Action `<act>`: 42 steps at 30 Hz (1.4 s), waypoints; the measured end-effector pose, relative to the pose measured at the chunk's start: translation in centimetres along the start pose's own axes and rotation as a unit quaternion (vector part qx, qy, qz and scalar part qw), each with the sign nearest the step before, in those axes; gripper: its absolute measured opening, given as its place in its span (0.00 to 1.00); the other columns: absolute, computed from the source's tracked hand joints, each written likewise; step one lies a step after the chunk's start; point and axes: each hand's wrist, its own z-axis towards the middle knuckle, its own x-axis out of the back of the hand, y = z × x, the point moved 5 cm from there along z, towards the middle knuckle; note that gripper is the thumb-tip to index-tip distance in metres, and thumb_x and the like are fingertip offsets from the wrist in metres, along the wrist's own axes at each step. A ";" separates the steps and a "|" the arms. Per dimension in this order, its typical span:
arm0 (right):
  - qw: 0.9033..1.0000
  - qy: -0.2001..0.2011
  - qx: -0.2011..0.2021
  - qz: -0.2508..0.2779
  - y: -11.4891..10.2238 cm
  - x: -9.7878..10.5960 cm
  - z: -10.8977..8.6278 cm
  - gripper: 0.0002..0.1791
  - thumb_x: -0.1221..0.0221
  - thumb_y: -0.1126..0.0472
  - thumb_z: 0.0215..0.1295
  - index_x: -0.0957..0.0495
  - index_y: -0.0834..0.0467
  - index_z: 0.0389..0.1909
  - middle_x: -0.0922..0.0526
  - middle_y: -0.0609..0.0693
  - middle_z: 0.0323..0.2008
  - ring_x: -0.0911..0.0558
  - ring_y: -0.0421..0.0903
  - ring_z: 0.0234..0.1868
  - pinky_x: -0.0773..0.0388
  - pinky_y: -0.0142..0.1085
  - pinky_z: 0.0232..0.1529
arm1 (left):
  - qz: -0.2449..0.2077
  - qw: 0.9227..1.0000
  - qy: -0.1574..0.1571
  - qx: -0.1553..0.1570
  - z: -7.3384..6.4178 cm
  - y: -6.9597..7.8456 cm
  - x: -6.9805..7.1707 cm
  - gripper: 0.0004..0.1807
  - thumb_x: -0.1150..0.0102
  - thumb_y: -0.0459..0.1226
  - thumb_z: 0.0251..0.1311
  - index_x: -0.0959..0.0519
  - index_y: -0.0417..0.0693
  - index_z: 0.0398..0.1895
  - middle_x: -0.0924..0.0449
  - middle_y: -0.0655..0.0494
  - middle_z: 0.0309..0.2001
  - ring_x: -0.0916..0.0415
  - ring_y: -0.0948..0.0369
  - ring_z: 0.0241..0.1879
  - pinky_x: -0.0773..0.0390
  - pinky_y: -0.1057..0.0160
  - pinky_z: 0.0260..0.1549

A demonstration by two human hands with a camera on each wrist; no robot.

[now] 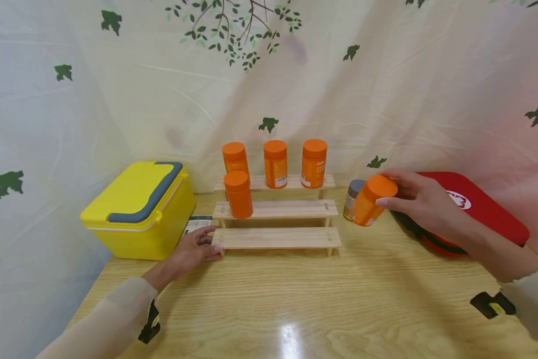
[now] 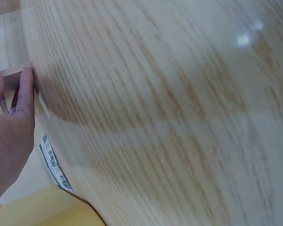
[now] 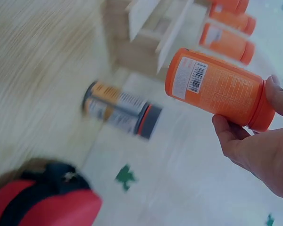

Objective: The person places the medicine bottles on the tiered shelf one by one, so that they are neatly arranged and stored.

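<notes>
My right hand (image 1: pixel 426 199) grips an orange bottle (image 1: pixel 368 205) by its lid end, tilted and held above the table right of the rack. In the right wrist view the bottle's barcode label (image 3: pixel 191 77) faces the camera. My left hand (image 1: pixel 196 248) holds the left end of the lowest step of a three-step wooden rack (image 1: pixel 277 238), thumb at the front edge. Three orange bottles (image 1: pixel 275 164) stand on the top step and one orange bottle (image 1: pixel 239 199) stands at the left of the middle step. A grey-lidded bottle (image 3: pixel 120 109) is partly hidden behind the held one in the head view.
A yellow box (image 1: pixel 138 209) with a blue-grey handle stands at the left. A red bag (image 1: pixel 479 204) with a white emblem lies at the right. A printed card (image 1: pixel 199 223) lies between box and rack. Behind hangs a leaf-patterned cloth (image 1: pixel 161 99).
</notes>
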 end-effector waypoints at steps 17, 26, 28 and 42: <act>0.991 -0.075 0.096 0.053 -7.1 -7.5 3.6 0.30 0.35 0.63 0.61 0.32 0.58 0.64 0.23 0.55 0.55 0.22 0.51 0.52 0.19 0.38 0.50 | -0.001 1.000 0.006 0.004 0.0 0.0 0.0 0.34 0.43 0.24 0.61 0.41 0.41 0.71 0.26 0.36 0.52 0.19 0.53 0.43 0.18 0.54 0.45; 0.990 -0.090 0.075 0.082 -7.8 -9.6 6.5 0.29 0.36 0.63 0.62 0.32 0.58 0.64 0.23 0.55 0.55 0.22 0.52 0.51 0.21 0.45 0.52 | 0.005 1.000 0.005 0.006 -0.1 0.2 0.1 0.35 0.43 0.24 0.61 0.42 0.41 0.71 0.27 0.37 0.53 0.19 0.53 0.43 0.18 0.54 0.46; 0.990 -0.090 0.067 0.082 -7.9 -10.1 7.0 0.28 0.36 0.63 0.62 0.31 0.59 0.63 0.23 0.55 0.54 0.22 0.52 0.50 0.21 0.44 0.51 | 0.003 1.000 0.006 0.005 -0.2 0.2 0.0 0.35 0.43 0.24 0.61 0.41 0.41 0.71 0.27 0.37 0.52 0.19 0.53 0.43 0.18 0.54 0.46; 0.991 -0.089 0.058 0.076 -7.9 -12.8 9.0 0.24 0.36 0.64 0.62 0.29 0.61 0.59 0.21 0.57 0.50 0.22 0.52 0.48 0.21 0.43 0.49 | -0.002 1.000 0.000 0.004 -0.1 0.1 0.0 0.35 0.43 0.25 0.61 0.42 0.40 0.71 0.26 0.37 0.51 0.19 0.53 0.43 0.18 0.54 0.46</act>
